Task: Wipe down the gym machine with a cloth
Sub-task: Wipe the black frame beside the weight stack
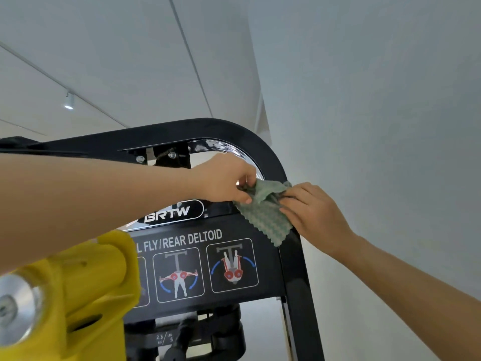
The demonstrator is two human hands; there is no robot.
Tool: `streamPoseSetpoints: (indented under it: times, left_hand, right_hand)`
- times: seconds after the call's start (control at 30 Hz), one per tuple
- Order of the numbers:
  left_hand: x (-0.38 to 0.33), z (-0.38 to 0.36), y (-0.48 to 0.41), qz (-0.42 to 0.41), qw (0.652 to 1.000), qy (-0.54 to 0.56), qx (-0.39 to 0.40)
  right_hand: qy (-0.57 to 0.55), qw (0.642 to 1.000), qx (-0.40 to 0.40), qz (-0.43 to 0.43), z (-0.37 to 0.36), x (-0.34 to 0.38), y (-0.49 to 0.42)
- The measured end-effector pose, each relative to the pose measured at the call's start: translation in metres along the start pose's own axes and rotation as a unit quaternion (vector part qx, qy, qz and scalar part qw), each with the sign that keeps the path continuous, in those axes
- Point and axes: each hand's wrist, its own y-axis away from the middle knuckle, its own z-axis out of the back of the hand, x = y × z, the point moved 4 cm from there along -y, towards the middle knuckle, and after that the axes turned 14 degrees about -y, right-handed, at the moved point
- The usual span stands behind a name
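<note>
A green textured cloth (265, 212) hangs against the upper right corner of a black gym machine frame (276, 157). My left hand (223, 178) reaches in from the left and pinches the cloth's top left edge. My right hand (312, 212) comes from the lower right and grips the cloth's right side against the frame's upright. Below the cloth, the machine's black panel (192, 241) reads "FLY/REAR DELTOID" above exercise diagrams, with a "BRTW" logo plate above it.
A yellow machine arm with a silver end cap (78, 287) juts up at the lower left, close to my left forearm. A white wall (377, 113) stands right beside the frame. The weight stack (166, 337) shows at the bottom. A ceiling spotlight (69, 101) hangs far left.
</note>
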Motion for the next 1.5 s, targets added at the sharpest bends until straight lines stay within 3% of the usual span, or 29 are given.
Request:
streamPoseSetpoints:
  times: [0.13,0.23,0.37,0.47,0.77,0.9,1.03,1.27,1.4,1.5]
  left_hand:
    - [-0.018,-0.003,-0.002,-0.068,0.996,-0.056,0.003]
    - [-0.03,-0.003,-0.007,-0.094,0.991,-0.099,0.004]
    - [-0.044,-0.006,-0.02,-0.099,0.988,-0.113,-0.023]
    - [-0.049,-0.009,-0.027,-0.088,0.989,-0.115,-0.038]
    - [-0.053,-0.009,-0.035,-0.073,0.981,-0.165,-0.069]
    - [-0.061,-0.022,-0.023,0.021,0.982,-0.091,-0.162]
    - [-0.092,-0.055,0.004,0.124,0.956,-0.092,-0.248]
    - [-0.139,-0.094,0.041,0.234,0.935,-0.026,-0.266]
    - [-0.155,-0.111,0.054,0.247,0.931,-0.013,-0.269]
    - [-0.166,-0.127,0.065,0.243,0.931,-0.007,-0.271]
  right_hand:
    - [-0.094,0.979,-0.003,-0.181,0.008,-0.006,0.014]
    - [-0.251,0.91,0.031,-0.328,0.005,-0.012,0.016]
    - [-0.37,0.834,0.056,-0.406,0.002,-0.022,0.013]
    - [-0.431,0.793,0.082,-0.422,0.004,-0.028,0.008]
    - [-0.447,0.764,0.13,-0.447,0.0,-0.039,0.006]
    - [-0.45,0.754,0.12,-0.463,-0.007,-0.039,0.013]
    - [-0.466,0.746,0.12,-0.461,-0.004,-0.031,0.03]
    - [-0.49,0.698,0.152,-0.499,0.005,-0.009,0.064]
    - [-0.531,0.636,0.136,-0.543,0.012,0.002,0.079]
    - [-0.514,0.642,0.149,-0.549,0.013,0.013,0.088]
